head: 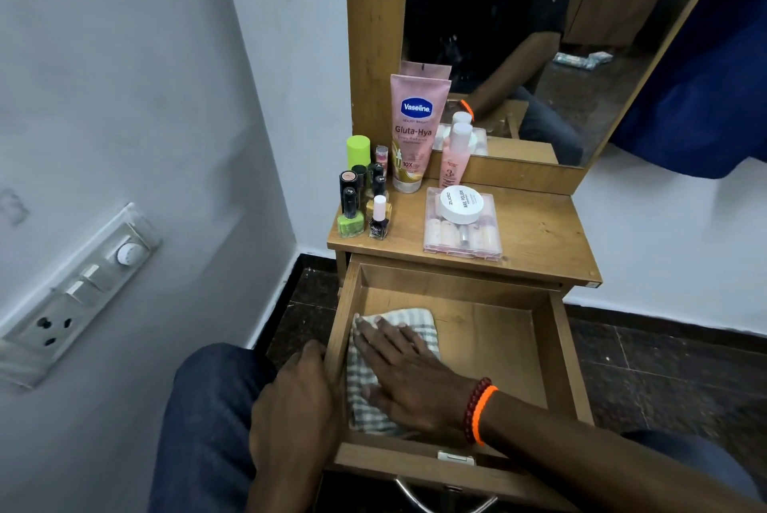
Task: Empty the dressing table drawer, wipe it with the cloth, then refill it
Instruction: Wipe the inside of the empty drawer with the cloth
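The wooden drawer (pixel 494 330) of the dressing table is pulled out, and the cloth is the only item inside. A white and grey checked cloth (pixel 419 324) lies against its left inner wall. My right hand (pixel 404 371) presses flat on the cloth, fingers spread. My left hand (pixel 296 404) grips the drawer's left side wall from outside. On the table top (pixel 535 234) stand a pink Vaseline tube (pixel 415 131), a pink bottle (pixel 455 155), several nail polish bottles (pixel 363 197) and a clear case (pixel 462 230) with a white round jar (pixel 461 204) on it.
A mirror (pixel 539 35) rises behind the table top. A white wall with a switch and socket panel (pixel 79 288) is on the left. My knees in blue jeans (pixel 207 409) flank the drawer. Dark floor tiles (pixel 664 367) lie to the right.
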Tool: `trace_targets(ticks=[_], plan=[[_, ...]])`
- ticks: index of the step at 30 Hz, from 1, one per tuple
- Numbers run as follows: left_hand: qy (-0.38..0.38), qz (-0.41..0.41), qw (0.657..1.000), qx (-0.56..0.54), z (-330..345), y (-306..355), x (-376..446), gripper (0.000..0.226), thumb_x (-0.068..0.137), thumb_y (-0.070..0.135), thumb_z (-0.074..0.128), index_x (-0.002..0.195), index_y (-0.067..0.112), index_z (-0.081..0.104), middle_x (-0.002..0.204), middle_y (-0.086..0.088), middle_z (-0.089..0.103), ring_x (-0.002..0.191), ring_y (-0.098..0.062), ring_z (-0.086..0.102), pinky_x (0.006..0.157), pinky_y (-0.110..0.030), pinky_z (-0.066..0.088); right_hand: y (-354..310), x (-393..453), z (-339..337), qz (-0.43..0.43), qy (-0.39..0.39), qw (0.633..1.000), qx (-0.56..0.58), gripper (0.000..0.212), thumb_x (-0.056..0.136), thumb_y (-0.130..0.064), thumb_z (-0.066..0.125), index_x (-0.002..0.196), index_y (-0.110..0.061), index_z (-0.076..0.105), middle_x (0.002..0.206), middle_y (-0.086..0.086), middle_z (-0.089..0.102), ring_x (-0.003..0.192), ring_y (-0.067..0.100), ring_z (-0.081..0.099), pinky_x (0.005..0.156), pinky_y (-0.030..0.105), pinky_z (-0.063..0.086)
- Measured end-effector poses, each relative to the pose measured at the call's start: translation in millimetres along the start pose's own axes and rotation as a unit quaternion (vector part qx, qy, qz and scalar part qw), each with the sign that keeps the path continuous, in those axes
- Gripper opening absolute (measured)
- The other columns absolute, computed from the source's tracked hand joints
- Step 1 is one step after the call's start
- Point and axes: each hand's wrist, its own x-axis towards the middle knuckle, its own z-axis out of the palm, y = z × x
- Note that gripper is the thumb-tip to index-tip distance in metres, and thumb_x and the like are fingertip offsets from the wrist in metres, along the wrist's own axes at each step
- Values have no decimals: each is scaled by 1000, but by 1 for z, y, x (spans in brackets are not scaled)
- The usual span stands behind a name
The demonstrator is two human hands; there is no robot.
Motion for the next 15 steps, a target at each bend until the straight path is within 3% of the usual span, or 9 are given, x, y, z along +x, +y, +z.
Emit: trace_targets(ticks=[3, 9, 15], plan=[[-8, -1, 1000, -3, -2, 1, 0, 7, 97, 37, 43, 98, 33, 49, 95, 12, 61, 80, -14, 62, 64, -34, 49, 4, -2, 0, -6, 3, 1000, -15, 72, 108, -51, 26, 163, -19, -7, 171, 0, -17, 158, 24, -14, 122, 40, -14], [-9, -19, 1000, 1, -1, -1, 4, 10, 99, 29, 39, 96, 34, 48, 98, 11, 61, 80, -14, 59, 65, -34, 46, 10, 40, -15, 106, -4, 994, 11, 73, 107, -45, 30, 163, -10, -1, 171, 6, -14, 158, 32, -10, 125, 52, -2], [-10, -14, 1000, -7, 1, -1, 3, 8, 99, 32, 39, 94, 34, 45, 97, 11, 60, 79, -14, 61, 65, -34, 48, 10, 24, -12, 52, -11, 998, 42, 76, 106, -45, 37, 164, -14, -2, 172, 3, -12, 157, 25, -14, 126, 47, -8]])
